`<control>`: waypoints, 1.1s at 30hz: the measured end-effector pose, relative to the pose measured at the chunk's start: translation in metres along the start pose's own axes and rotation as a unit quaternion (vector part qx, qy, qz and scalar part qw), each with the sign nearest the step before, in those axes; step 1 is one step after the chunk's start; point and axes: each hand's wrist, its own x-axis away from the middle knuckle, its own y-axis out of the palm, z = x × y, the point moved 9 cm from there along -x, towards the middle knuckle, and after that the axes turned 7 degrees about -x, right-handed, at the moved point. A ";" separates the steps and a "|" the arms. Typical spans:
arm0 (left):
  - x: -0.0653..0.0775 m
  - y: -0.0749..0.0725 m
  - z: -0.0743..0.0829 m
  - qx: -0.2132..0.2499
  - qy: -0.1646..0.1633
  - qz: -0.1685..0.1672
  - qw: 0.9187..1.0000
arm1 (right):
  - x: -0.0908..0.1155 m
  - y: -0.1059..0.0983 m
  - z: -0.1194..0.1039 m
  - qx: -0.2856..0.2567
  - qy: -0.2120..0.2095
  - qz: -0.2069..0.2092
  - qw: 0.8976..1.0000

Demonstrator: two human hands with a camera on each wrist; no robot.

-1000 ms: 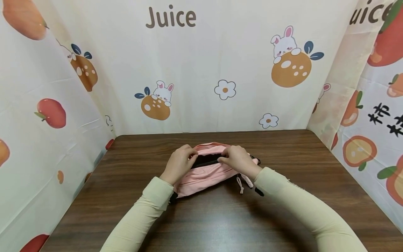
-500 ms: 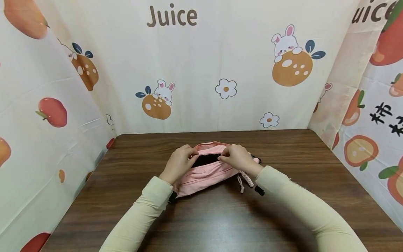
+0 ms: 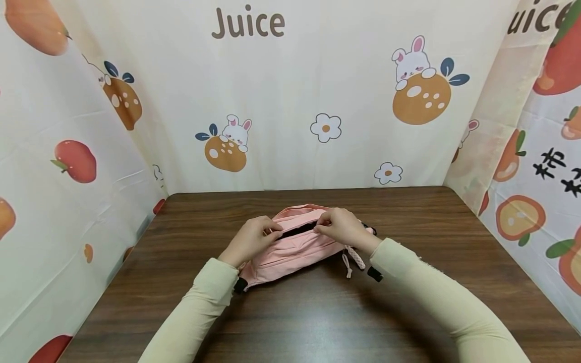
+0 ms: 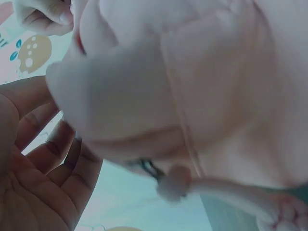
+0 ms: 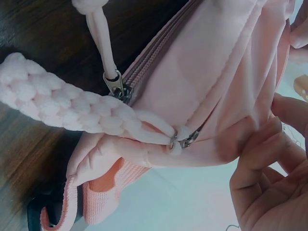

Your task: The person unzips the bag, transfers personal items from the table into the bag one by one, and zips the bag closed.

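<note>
A pink waist bag [image 3: 295, 254] lies on the brown table, its zippered top parted in a narrow slit with a black inside. At the left end of this slit my left hand [image 3: 251, 239] pinches the rim between thumb and fingers. My right hand [image 3: 345, 229] pinches the rim near the slit's right end. The right wrist view shows the right hand [image 5: 269, 168] at the pink fabric, near a braided pull [image 5: 62, 96] and a metal zip slider [image 5: 114, 84]. In the left wrist view the left hand [image 4: 45, 159] is at the bag's edge, its fingertips partly hidden behind the fabric.
The wood-grain table [image 3: 290, 322] extends around the bag. A printed curtain [image 3: 281, 91] closes off the back and both sides. A pink strap with a black buckle [image 5: 45, 209] hangs at one end of the bag.
My left hand has moved left and slightly nearer, bringing the bag's left end along. The wide opening has narrowed to a slit. The right hand has stayed nearly in place.
</note>
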 end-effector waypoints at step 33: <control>0.046 -0.006 -0.073 0.088 -0.150 0.006 0.985 | -0.006 0.035 -0.096 0.040 -0.193 0.008 0.980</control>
